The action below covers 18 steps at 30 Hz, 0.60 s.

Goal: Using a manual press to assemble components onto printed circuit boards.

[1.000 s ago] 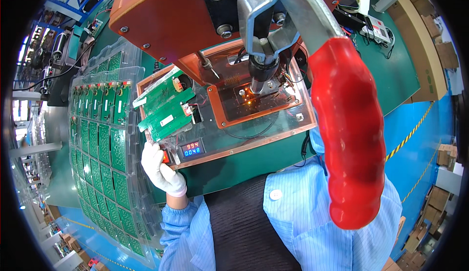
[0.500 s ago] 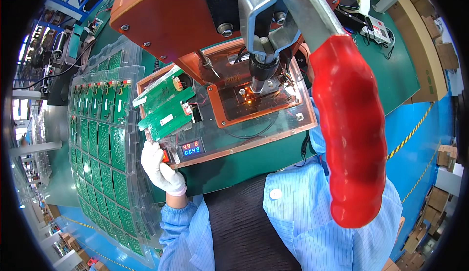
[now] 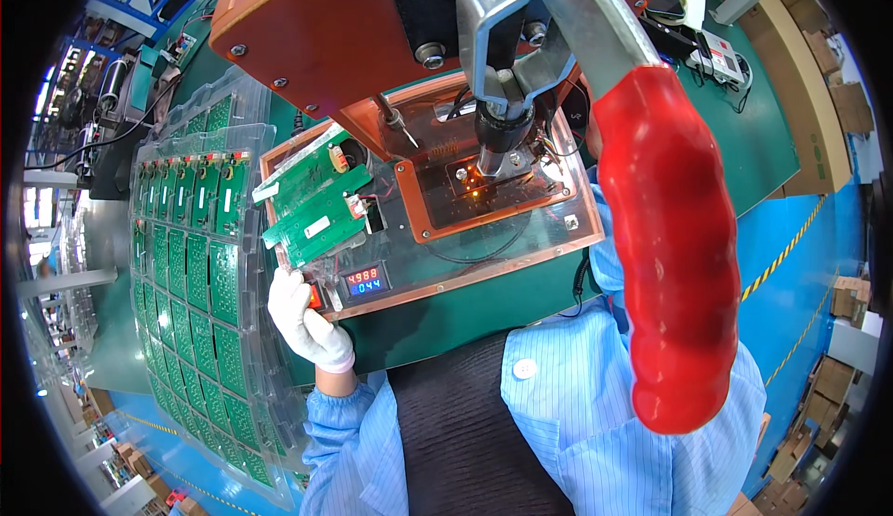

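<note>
My left hand (image 3: 309,326), in a white glove, is at the near left corner of a test fixture (image 3: 446,285), fingers curled against its edge beside a red rocker switch (image 3: 314,296). A small display (image 3: 365,281) with red and blue digits is lit next to it. My right arm (image 3: 605,260) reaches up behind the red grip of a lever (image 3: 665,246); a sliver of skin (image 3: 593,139) shows there, the fingers hidden. The toggle clamp (image 3: 502,97) stands over an orange-framed nest (image 3: 419,209), where small orange lights glow. Two green circuit boards (image 3: 321,223) lie on the fixture's left side.
Clear plastic trays (image 3: 265,330) of green circuit boards stand to the left. The orange upper housing (image 3: 307,32) overhangs the fixture. On the green bench (image 3: 753,153) at far right sits a white device (image 3: 718,58), with a cardboard box (image 3: 805,97) beside it.
The display's digits have changed. The red grip has shifted very slightly to the right. My left hand stays in place.
</note>
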{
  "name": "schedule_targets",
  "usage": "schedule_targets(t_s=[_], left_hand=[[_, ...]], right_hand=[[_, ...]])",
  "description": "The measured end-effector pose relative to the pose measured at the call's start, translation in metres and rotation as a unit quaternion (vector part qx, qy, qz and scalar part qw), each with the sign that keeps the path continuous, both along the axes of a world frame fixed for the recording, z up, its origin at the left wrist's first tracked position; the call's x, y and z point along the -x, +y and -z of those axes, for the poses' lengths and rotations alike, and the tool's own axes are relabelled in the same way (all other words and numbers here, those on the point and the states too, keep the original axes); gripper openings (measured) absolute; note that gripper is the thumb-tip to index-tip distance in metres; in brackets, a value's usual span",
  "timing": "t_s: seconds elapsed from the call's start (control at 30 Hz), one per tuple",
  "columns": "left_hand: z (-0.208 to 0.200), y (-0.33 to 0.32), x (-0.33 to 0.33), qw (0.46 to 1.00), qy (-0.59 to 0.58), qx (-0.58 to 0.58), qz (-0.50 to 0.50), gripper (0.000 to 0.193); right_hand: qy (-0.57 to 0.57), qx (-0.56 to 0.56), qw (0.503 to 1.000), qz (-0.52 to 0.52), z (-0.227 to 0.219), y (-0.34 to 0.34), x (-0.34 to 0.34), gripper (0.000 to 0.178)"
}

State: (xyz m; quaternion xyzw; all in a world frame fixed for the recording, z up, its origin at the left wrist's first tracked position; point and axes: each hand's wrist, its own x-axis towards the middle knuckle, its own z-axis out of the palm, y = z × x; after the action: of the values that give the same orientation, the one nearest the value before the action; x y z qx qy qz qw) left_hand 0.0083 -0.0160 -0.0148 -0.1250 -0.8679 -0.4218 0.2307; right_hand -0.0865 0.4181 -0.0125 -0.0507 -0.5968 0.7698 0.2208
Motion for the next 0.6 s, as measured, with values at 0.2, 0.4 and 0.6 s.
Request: schedule_targets(t_s=[0.2, 0.4, 0.6], left_hand=[[-0.004, 0.005, 0.004, 1.0, 0.025, -0.007, 0.012, 0.025], [-0.011, 0.014, 0.008, 0.996, 0.083, -0.012, 0.035, 0.025], [-0.014, 0.017, 0.01, 0.991, 0.121, -0.009, 0.047, 0.025]], right_hand=[[-0.025, 0.005, 1.0, 0.004, -0.004, -0.001, -0.003, 0.022], [-0.036, 0.012, 0.999, -0.023, -0.006, -0.001, -0.004, 0.022], [-0.016, -0.057, 0.998, 0.005, -0.011, -0.011, -0.01, 0.021]])
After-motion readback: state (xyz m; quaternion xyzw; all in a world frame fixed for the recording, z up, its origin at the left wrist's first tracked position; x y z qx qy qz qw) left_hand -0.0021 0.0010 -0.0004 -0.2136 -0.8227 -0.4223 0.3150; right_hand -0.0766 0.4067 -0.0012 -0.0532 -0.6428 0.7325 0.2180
